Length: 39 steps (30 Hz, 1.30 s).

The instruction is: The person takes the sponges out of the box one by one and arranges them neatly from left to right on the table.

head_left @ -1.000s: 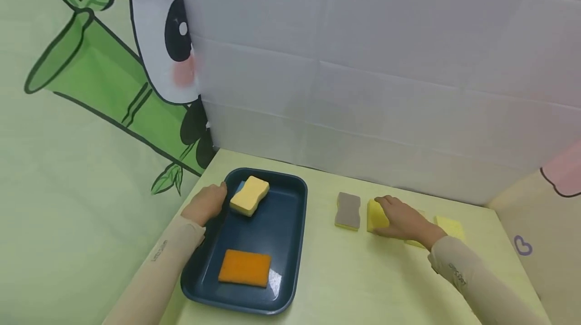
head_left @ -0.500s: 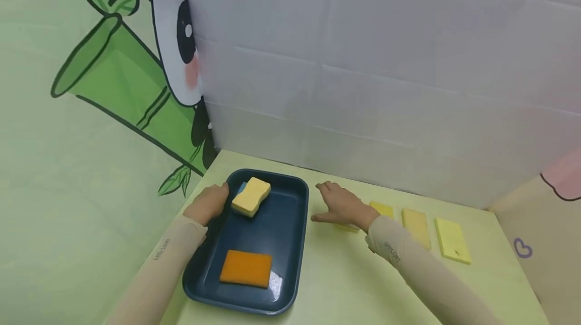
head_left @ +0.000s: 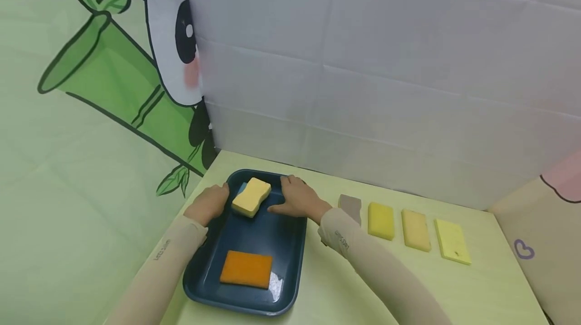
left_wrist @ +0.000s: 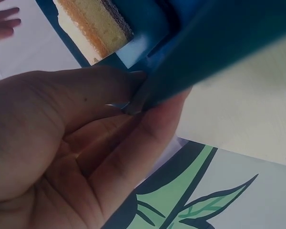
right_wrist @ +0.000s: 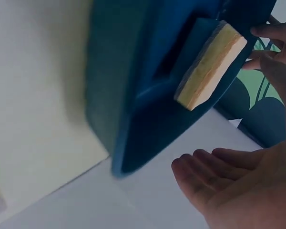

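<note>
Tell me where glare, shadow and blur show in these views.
Head: white glare in the tray, right of the orange sponge; left wrist: dim, the tray's nearest wall blurred; right wrist: soft shadow on the table beside the tray.

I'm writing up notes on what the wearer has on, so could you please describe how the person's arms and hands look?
The left hand and right hand are bare, without gloves. The left sleeve and right sleeve are long, beige and reach the wrists; each bears small dark lettering on the forearm.
</note>
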Each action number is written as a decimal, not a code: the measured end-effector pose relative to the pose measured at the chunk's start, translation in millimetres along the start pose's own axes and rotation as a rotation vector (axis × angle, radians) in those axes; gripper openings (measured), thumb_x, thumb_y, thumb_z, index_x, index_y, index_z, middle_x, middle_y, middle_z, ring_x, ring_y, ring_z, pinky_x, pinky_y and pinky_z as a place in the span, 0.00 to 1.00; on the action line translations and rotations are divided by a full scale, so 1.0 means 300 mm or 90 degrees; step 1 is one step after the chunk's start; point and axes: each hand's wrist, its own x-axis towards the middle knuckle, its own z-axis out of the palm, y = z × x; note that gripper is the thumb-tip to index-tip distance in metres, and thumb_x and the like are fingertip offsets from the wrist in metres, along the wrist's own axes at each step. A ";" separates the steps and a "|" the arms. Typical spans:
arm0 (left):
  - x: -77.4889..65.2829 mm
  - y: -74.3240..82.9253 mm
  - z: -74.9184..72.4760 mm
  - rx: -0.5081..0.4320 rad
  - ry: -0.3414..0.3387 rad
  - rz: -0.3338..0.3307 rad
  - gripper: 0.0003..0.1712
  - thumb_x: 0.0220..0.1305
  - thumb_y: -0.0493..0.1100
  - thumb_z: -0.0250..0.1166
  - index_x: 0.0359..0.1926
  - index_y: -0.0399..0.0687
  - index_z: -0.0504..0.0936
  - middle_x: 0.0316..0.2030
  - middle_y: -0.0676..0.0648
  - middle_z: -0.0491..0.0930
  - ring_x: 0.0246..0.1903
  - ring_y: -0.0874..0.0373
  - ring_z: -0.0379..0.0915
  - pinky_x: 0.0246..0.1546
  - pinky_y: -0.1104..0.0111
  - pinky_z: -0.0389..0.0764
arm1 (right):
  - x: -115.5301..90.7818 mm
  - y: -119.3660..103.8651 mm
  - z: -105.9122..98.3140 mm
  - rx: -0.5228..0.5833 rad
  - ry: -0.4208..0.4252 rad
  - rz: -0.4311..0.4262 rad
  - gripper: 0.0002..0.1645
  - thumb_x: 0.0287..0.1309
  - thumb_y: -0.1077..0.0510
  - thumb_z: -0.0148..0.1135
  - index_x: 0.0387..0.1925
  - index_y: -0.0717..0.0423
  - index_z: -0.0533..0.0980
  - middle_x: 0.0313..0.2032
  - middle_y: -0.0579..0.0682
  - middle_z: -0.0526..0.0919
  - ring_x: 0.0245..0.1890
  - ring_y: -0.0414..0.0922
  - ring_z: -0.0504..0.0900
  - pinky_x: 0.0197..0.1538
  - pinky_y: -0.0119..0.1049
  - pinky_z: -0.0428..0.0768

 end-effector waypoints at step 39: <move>0.011 0.029 0.003 0.022 0.033 0.003 0.24 0.66 0.22 0.55 0.62 0.15 0.66 0.40 0.24 0.79 0.36 0.36 0.81 0.39 0.50 0.84 | 0.184 -0.131 0.096 -0.044 0.040 -0.011 0.64 0.41 0.28 0.74 0.71 0.56 0.59 0.55 0.56 0.70 0.49 0.50 0.68 0.52 0.41 0.76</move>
